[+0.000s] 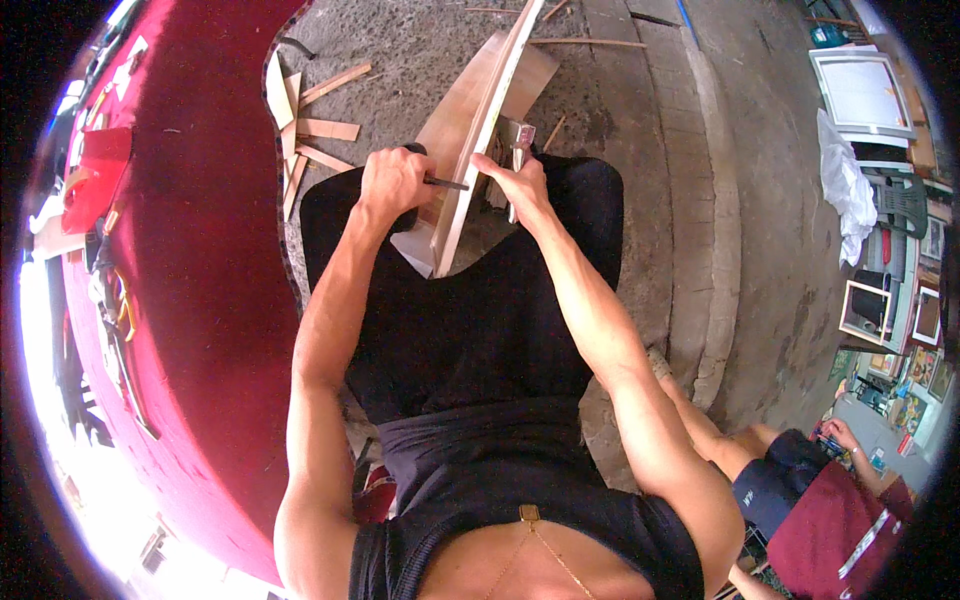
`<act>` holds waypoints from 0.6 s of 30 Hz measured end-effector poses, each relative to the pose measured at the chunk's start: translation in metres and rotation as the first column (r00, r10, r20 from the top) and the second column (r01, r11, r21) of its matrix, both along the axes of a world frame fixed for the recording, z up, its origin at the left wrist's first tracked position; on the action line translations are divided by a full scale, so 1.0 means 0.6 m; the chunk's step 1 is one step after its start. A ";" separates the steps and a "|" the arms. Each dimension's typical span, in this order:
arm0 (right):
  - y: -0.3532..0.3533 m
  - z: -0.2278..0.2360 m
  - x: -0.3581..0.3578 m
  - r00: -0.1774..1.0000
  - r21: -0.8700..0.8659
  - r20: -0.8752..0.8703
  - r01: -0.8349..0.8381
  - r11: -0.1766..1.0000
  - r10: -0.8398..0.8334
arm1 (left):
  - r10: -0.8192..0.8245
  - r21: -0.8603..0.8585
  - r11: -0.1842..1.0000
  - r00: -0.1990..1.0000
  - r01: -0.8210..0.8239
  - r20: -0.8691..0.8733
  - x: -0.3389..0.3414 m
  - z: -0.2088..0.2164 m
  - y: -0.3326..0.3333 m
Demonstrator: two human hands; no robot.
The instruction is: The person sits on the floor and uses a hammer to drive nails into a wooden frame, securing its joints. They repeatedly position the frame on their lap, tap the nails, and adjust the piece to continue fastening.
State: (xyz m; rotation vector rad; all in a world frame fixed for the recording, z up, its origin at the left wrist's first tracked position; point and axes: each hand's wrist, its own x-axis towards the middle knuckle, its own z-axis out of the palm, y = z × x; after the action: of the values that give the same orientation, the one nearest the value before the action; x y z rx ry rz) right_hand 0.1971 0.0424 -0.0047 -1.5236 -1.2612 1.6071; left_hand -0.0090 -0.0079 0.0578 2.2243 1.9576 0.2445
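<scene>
A long pale wooden frame (pixel 450 125) stands tilted between my knees, its narrow edge facing up. My left hand (pixel 393 187) is closed round a tool whose thin dark metal shaft (pixel 447 183) points right, against the frame's side; its handle is mostly hidden in my fist. My right hand (pixel 517 187) is on the frame's other side, the thumb resting on the wooden edge. Its fingers are wrapped round a silver metal tool (pixel 521 142) with a squarish head; the kind cannot be made out.
Wooden offcuts (pixel 328 130) lie on the rough concrete floor at the far left. A red-covered table (pixel 200 250) with tools on it runs along the left. A person in a maroon shirt (pixel 825 530) sits at the right. Picture frames (pixel 865 90) and a green chair (pixel 900 205) stand far right.
</scene>
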 end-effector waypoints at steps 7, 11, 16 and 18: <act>-0.001 0.012 -0.001 0.998 -0.036 -0.060 -0.009 0.999 0.007 | -0.002 0.022 1.000 0.997 0.001 0.073 -0.004 -0.022 0.005; -0.002 0.022 -0.001 1.000 -0.051 -0.001 -0.014 0.999 0.014 | -0.034 0.007 0.999 0.981 0.034 0.189 -0.009 -0.037 0.005; -0.004 0.034 -0.006 0.999 -0.043 -0.034 -0.037 0.998 0.035 | -0.067 -0.039 0.996 0.947 0.084 0.315 -0.021 -0.083 0.007; -0.003 0.020 -0.004 0.997 -0.049 -0.074 -0.025 0.998 0.022 | -0.062 -0.037 0.996 0.926 0.081 0.372 -0.016 -0.095 0.007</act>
State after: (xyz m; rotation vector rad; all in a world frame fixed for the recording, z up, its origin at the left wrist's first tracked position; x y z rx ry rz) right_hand 0.1949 0.0409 0.0072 -1.4708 -1.2121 1.7052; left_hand -0.0185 -0.0038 0.0008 2.0313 1.6598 0.5531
